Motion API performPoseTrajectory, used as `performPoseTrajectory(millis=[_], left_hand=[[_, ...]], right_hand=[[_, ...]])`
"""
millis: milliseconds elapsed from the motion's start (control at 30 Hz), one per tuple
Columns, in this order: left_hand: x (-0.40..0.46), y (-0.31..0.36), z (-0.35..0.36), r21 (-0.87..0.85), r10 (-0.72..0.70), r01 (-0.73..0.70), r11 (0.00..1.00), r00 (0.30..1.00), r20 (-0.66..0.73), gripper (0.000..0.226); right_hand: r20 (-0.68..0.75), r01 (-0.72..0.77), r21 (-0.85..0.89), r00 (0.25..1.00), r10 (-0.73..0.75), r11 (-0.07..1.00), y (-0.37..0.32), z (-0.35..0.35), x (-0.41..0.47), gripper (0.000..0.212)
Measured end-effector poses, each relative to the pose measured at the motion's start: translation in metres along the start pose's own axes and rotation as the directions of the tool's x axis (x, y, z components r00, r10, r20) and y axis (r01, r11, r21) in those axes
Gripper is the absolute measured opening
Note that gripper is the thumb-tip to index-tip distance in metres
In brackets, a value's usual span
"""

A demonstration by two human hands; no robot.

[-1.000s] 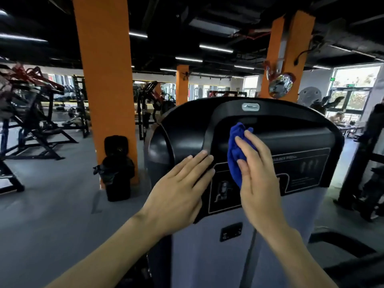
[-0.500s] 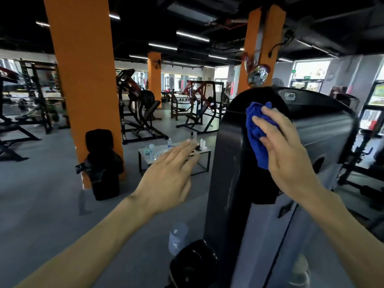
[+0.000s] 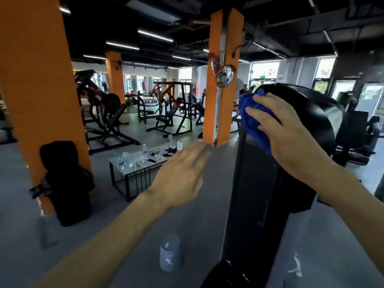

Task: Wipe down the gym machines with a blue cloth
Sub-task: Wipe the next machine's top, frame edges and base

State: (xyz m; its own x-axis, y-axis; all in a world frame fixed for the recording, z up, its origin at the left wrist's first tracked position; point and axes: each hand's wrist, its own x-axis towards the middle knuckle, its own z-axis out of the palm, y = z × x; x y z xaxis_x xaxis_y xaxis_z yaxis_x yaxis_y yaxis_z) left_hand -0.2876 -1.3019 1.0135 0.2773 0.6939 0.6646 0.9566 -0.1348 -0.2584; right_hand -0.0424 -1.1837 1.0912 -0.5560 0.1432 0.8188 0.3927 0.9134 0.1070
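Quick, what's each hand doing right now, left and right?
Left hand: open, fingers straight, in the air, holding nothing.
Right hand: pressing the blue cloth against the top edge of the black machine, fingers spread flat over it.

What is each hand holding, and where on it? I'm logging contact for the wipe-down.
The right hand presses the bunched blue cloth against the machine's black housing. The left hand holds nothing.
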Motion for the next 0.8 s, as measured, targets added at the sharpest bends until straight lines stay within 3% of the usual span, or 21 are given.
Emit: performPoseTrajectory(millis=[67, 167, 300, 533, 633, 800], left_hand=[[0.010, -0.023, 0.011, -0.039, 0.034, -0.034, 0.999, 0.999, -0.004, 0.061], [0.032, -0.054, 0.026, -0.100, 0.088, -0.086, 0.991, 0.996, 0.021, 0.064], [0.066, -0.083, 0.046, -0.145, 0.206, -0.213, 0.966, 0.977, -0.063, 0.064], [0.126, -0.089, 0.079, -0.322, 0.353, -0.410, 0.853, 0.909, -0.224, 0.065], [0.145, -0.079, 0.092, -0.470, 0.348, -0.464, 0.750, 0.883, -0.316, 0.065], [0.161, -0.060, 0.107, -0.744, 0.279, -0.519, 0.421, 0.854, -0.438, 0.061]], right_hand=[[0.047, 0.051, -0.166, 0.998, -0.044, 0.985, -0.001, 0.006, 0.010, 0.052], [0.122, 0.105, -0.377, 0.991, -0.063, 0.920, 0.002, 0.014, 0.023, 0.051], [0.153, 0.083, -0.530, 0.988, -0.001, 0.844, 0.001, 0.025, 0.034, 0.048], [-0.095, -0.242, -0.624, 0.967, 0.235, 0.743, -0.031, 0.047, 0.042, 0.055], [-0.242, -0.378, -0.651, 0.925, 0.291, 0.658, -0.042, 0.060, 0.040, 0.041], [-0.492, -0.574, -0.653, 0.817, 0.299, 0.494, -0.052, 0.099, 0.039, 0.041]])
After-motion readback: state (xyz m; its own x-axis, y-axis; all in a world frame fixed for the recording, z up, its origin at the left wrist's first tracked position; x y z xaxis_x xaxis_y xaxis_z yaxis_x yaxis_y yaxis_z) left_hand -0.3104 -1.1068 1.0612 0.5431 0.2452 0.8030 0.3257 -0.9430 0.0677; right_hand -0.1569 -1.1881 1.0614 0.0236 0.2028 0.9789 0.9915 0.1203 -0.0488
